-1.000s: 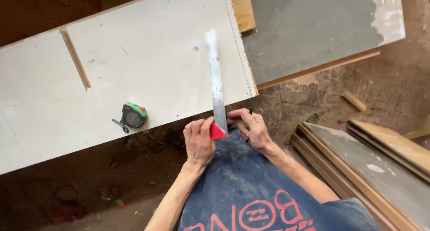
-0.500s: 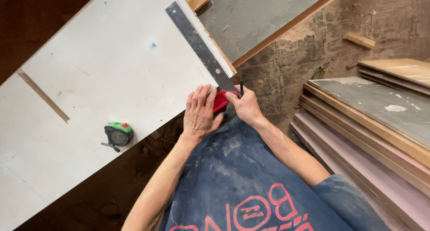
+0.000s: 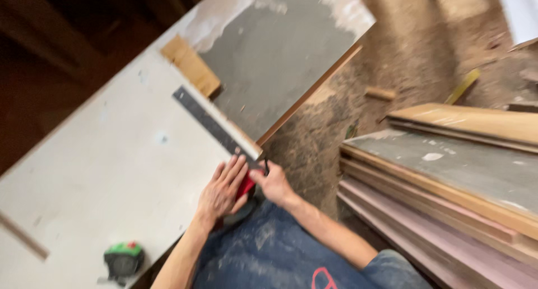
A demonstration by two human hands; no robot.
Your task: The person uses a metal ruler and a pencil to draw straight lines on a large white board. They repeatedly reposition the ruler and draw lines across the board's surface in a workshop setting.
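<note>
Both hands at the square's red handle.
Left hand [image 3: 221, 189] lies flat over the red-handled grey metal square [image 3: 216, 126] on the white board [image 3: 112, 171]; right hand [image 3: 273, 183] pinches its handle end.

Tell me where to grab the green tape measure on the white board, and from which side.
Grip the tape measure across its flat case sides, coming from above. It seems to lie flat on the white board near the front edge, apart from both hands, with open board around it.

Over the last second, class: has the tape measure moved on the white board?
No. The tape measure lies at the same spot near the white board's near edge, left of both hands; only the camera view has turned.
</note>
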